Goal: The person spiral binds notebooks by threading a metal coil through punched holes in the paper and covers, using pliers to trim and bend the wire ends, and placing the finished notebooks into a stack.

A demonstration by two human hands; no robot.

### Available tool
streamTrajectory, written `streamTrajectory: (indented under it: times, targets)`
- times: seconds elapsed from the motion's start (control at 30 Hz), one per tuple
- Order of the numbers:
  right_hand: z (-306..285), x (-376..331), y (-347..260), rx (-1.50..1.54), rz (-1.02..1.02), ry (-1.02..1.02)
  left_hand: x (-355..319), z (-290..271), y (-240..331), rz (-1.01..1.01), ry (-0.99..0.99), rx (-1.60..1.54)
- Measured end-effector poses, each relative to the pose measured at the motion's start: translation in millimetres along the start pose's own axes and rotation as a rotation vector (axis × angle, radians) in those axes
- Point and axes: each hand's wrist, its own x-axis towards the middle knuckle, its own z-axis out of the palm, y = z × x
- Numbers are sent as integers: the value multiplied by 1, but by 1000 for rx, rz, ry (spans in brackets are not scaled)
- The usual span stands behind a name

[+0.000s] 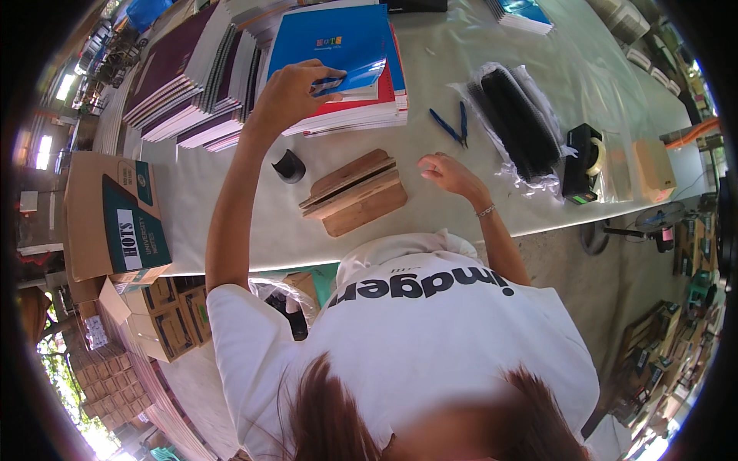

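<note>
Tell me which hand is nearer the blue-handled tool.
Right. The right hand is just below the blue-handled tool in the picture, not touching it; the left hand is farther off to its left, at the curled blue cover.

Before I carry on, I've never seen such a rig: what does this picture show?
There is no machine: these are a person's two bare hands. The picture comes from a wide fisheye camera on the person's head, looking down, so straight edges bend near its rim. The left hand pinches the lower edge of a blue-covered booklet, which curls up. The right hand, loosely curled, shows nothing in it. On the table lie maroon spiral-bound notebooks, a slotted wooden block, blue-handled pliers, a plastic-wrapped black bundle and a black tape dispenser.
</note>
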Motion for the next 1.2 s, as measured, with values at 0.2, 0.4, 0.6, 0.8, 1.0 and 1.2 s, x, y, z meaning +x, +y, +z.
streamTrajectory:
  times: [0.2, 0.4, 0.6, 0.8, 1.0, 1.2]
  targets:
    - [2, -1, -5, -2, 20, -6, -4, 7, 2, 98, 42, 138]
    - [6, 6, -4, -4, -5, -16, -3, 1, 2, 61, 9, 58]
    - [13, 6, -3, -12, -11, -23, -2, 5, -7, 130, -3, 271]
    - [6, 4, -5, 20, -1, -23, -8, 33, 2, 297, 127, 656]
    - [-13, 17, -32, 193, 54, 56, 3, 7, -2, 147, 183, 624]
    - [-60, 37, -105, 563, -198, 493, 13, -115, 7, 174, 524, 450]
